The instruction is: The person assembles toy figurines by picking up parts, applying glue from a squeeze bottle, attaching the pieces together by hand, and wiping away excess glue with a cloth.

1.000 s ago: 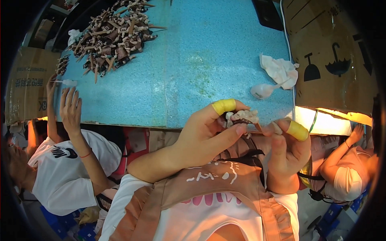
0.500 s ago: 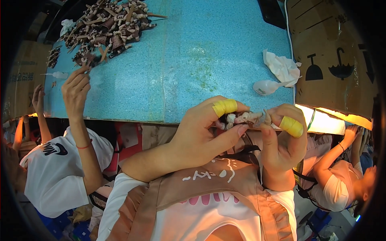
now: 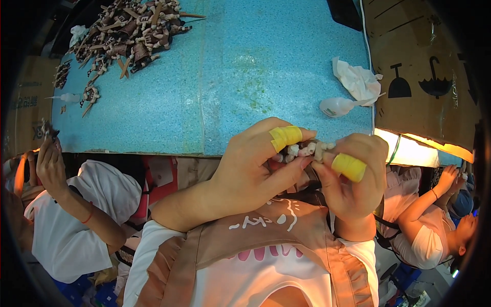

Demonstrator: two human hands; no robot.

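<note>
A small figurine (image 3: pixel 308 150) with pale limbs and dark parts lies between my two hands, just off the near edge of the blue table. My left hand (image 3: pixel 250 161) is closed around its left end, thumb in front and index finger behind. Yellow tape wraps that index finger. At the figurine's right end, my right hand (image 3: pixel 355 179) pinches it between thumb and fingers, one of them also taped yellow. The fingers cover both ends of the figurine. Whether my right fingers hold a separate small part cannot be seen.
A heap of similar figurines (image 3: pixel 139 38) with wooden sticks fills the far left, and a single figurine (image 3: pixel 90 95) lies nearer. At right are a squeeze bottle (image 3: pixel 336 107), crumpled tissue (image 3: pixel 356 82), dark flat object (image 3: pixel 346 14) and cardboard box (image 3: pixel 422 77). A co-worker's hand (image 3: pixel 50 166) holds something dark.
My right hand has shifted its grip on the figurine slightly. At left, the co-worker's hand has drawn back from the heap toward the table's near edge with a dark piece.
</note>
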